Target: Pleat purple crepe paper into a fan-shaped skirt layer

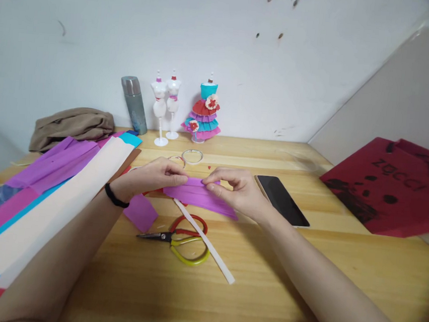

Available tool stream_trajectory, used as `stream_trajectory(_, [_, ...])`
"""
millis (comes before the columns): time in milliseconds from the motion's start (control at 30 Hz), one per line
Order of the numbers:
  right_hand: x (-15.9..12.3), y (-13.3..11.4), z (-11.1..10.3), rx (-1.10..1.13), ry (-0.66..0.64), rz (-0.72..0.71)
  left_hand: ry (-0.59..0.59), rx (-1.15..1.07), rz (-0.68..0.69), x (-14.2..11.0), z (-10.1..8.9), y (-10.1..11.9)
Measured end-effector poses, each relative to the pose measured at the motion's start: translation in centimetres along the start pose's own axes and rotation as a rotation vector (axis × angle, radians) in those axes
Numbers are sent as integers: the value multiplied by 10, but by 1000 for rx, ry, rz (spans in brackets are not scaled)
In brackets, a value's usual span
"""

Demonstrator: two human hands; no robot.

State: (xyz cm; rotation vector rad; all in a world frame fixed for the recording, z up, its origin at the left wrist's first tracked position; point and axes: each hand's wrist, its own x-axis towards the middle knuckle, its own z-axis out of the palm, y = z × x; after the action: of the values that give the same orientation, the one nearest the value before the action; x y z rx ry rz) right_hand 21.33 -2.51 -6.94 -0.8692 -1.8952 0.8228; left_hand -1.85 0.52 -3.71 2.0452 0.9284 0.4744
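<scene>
Between my two hands a strip of purple crepe paper (205, 199) is stretched out, its upper edge pinched and slightly pleated. My left hand (164, 173) grips its upper left part with thumb and fingers closed. At the upper right, my right hand (238, 188) pinches the same edge between thumb and forefinger. A loose purple piece (141, 212) lies below my left wrist. Just under the strip are scissors (169, 237) with red and yellow handles, crossed by a narrow white strip (213, 249).
Long crepe paper sheets (62, 202) cover the left side. Behind stand a flask (134, 105), two bare mannequins (160, 107) and a mannequin in a ruffled paper dress (204, 112). A metal ring (192, 156), a phone (282, 200) and a red bag (394, 188) are also here.
</scene>
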Motion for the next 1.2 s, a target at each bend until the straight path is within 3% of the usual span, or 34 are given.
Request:
stream_trajectory(133, [-1, -1, -1, -24, -10, -8, -75, 30, -74, -1, 2, 5])
stream_trajectory(400, [1, -5, -1, -24, -13, 43, -18, 130, -33, -1, 3, 7])
stream_trajectory(667, [2, -1, 5, -15, 132, 150, 80, 105, -40, -3, -1, 8])
stream_trajectory(867, [4, 3, 2, -36, 180, 271, 190, 256, 54, -2, 3, 6])
stream_trajectory(1033, [5, 2, -1, -73, 174, 228, 308, 406, 104, -2, 7, 7])
stream_trajectory(1200, [5, 1, -3, -105, 186, 193, 394, 403, 133, -3, 8, 11])
